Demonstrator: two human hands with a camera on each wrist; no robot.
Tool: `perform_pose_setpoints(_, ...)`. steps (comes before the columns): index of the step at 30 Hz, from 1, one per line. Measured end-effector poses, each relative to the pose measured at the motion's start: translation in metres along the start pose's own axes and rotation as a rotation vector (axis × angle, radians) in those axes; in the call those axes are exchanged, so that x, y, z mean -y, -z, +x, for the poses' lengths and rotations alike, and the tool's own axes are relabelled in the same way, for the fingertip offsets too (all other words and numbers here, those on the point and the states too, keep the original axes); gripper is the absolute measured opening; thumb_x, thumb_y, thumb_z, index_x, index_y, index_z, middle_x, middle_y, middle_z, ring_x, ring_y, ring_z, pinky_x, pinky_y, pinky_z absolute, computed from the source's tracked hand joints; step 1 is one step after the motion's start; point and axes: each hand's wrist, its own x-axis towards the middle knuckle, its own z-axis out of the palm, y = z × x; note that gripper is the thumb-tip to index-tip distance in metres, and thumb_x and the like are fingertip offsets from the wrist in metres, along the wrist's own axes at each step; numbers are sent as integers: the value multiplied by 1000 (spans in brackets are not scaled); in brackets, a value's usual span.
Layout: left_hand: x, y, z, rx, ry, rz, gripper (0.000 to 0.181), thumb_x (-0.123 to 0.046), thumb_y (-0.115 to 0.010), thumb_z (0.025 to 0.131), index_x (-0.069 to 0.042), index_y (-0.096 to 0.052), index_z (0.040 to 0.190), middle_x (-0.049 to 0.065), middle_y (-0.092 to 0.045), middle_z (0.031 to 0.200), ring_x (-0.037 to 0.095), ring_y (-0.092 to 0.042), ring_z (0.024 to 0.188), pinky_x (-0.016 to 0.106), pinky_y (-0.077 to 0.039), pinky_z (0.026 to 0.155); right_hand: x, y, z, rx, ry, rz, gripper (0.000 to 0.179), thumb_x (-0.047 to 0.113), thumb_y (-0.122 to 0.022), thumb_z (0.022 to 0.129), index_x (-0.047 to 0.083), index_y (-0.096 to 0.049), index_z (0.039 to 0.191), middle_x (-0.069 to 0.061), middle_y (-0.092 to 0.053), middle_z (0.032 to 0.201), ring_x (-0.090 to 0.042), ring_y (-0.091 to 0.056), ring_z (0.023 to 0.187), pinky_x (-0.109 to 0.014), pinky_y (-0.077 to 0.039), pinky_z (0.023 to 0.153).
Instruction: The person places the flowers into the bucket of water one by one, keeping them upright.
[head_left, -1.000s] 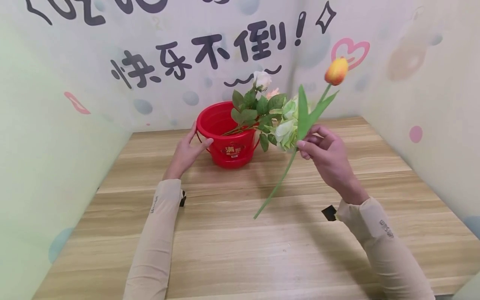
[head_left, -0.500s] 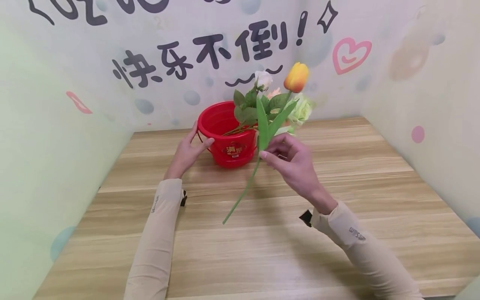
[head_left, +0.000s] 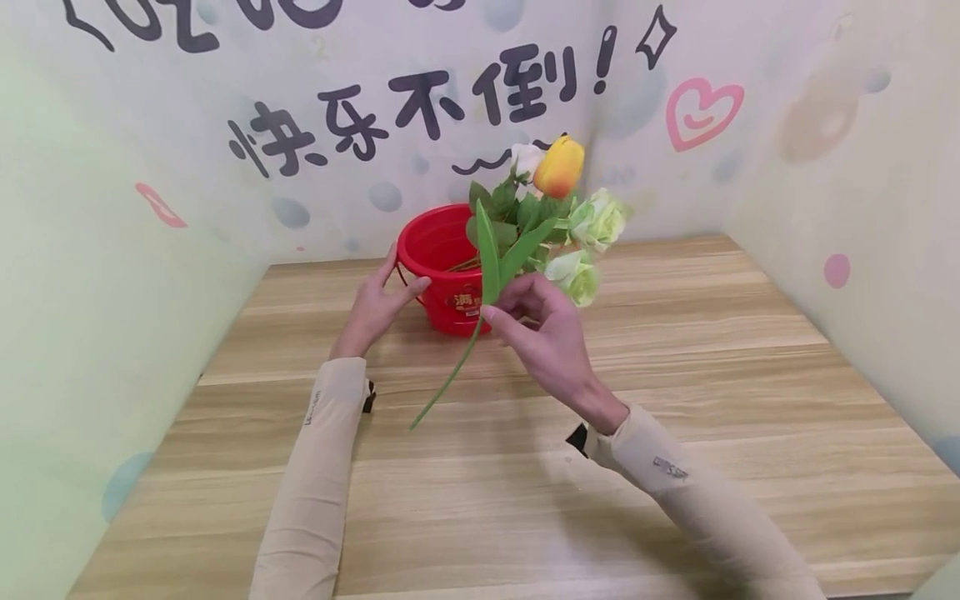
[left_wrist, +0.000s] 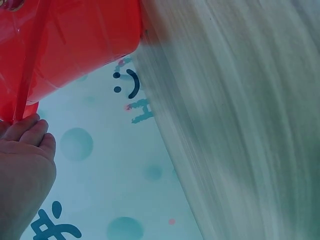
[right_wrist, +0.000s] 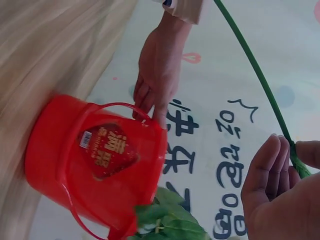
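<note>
In the head view, a red plastic bucket (head_left: 438,312) stands upright on the table, gold characters on its front. My left hand (head_left: 372,308) holds its left side near the rim, thumb to the front. Between thumb and fingers, my right hand (head_left: 551,342) pinches the green stem of a yellow-orange tulip (head_left: 560,168). The tulip is tilted in front of the bucket, its bare stem end pointing down and left, clear of the rim. Roses lean out of the bucket to the right: a white rose (head_left: 527,158) and pale green roses (head_left: 597,220).
The wood-grain table (head_left: 450,508) reaches back to a printed wall (head_left: 360,192) close behind the bucket. Side walls stand to left and right. The bucket's thin red handle (right_wrist: 75,210) hangs down its side in the right wrist view.
My right hand has carried the tulip leftward, from right of the roses to in front of the bucket. My left hand and the bucket have stayed in place.
</note>
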Motion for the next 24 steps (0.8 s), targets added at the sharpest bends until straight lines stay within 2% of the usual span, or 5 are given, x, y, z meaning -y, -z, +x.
perform_pose_setpoints(5,-2,-1,-1,-6,-13,-2,93,-56,-71,94,-28,-20,167,4,-29,168,27,-27,153,58,-34,116,-16,-2,15,-77,-1,6,13,-6,-69,94,-5,-58,100,-11,-67,85,-21,-64,70,-25,-54,62)
perform_pose_setpoints(9,-3,-1,-2,-8,-11,-11,93,-55,-71,94,-29,-20,167,3,-30,168,27,-27,153,59,-35,116,-25,-1,25,-143,14,31,12,-8,-69,93,-5,-57,97,-13,-65,81,-15,-63,70,-23,-52,62)
perform_pose_setpoints(11,-4,0,-2,-7,-9,-16,92,-56,-71,93,-31,-21,166,2,-30,168,26,-27,153,59,-36,115,-28,0,30,-170,20,37,13,-8,-69,93,-5,-57,96,-15,-65,81,-17,-63,69,-24,-52,63)
perform_pose_setpoints(20,-3,1,-2,-5,-6,-8,94,-56,-71,93,-26,-21,167,2,-30,168,26,-27,153,58,-35,116,-39,6,49,-308,-57,124,14,-4,-68,96,3,-57,95,-18,-66,85,-20,-61,68,-26,-54,64)
perform_pose_setpoints(24,-2,0,-2,-6,2,-12,95,-58,-71,93,-27,-21,167,1,-30,168,26,-27,153,58,-35,116,-42,9,56,-365,-64,135,14,-2,-68,97,5,-57,96,-11,-67,84,-18,-63,69,-28,-53,65)
